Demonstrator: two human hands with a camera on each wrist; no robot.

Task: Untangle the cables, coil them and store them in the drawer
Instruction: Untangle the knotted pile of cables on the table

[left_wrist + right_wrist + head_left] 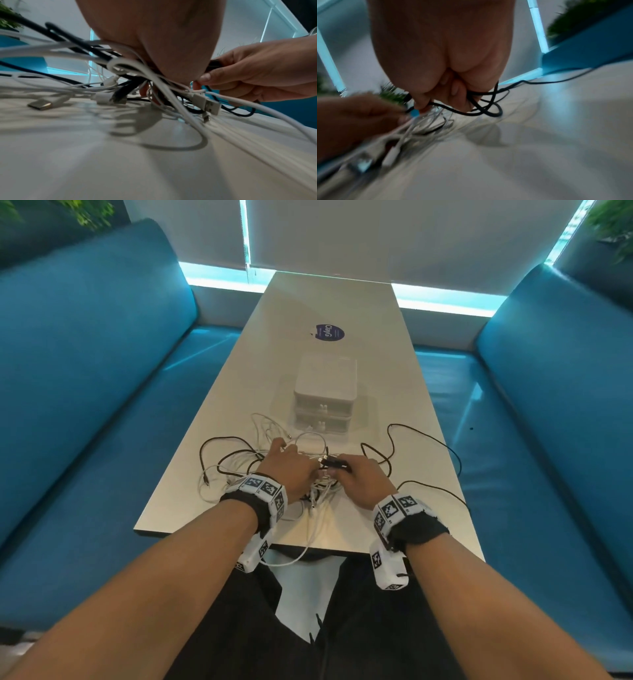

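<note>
A tangle of black and white cables (308, 474) lies on the pale table (342, 392) near its front edge. My left hand (291, 467) sits on the knot with white and black strands (137, 70) bunched under its curled fingers. My right hand (359, 474) grips a black cable (481, 112) near its dark plug (334, 463); loops of that cable trail off to the right (411, 436). A small white two-drawer box (323, 395) stands just behind the tangle, both drawers closed. Loose USB plugs (207, 106) hang from the knot.
Blue benches (102, 405) flank the table on both sides. A round dark sticker (329, 333) is on the tabletop beyond the box. One white cable (291, 559) droops over the table's front edge toward my lap.
</note>
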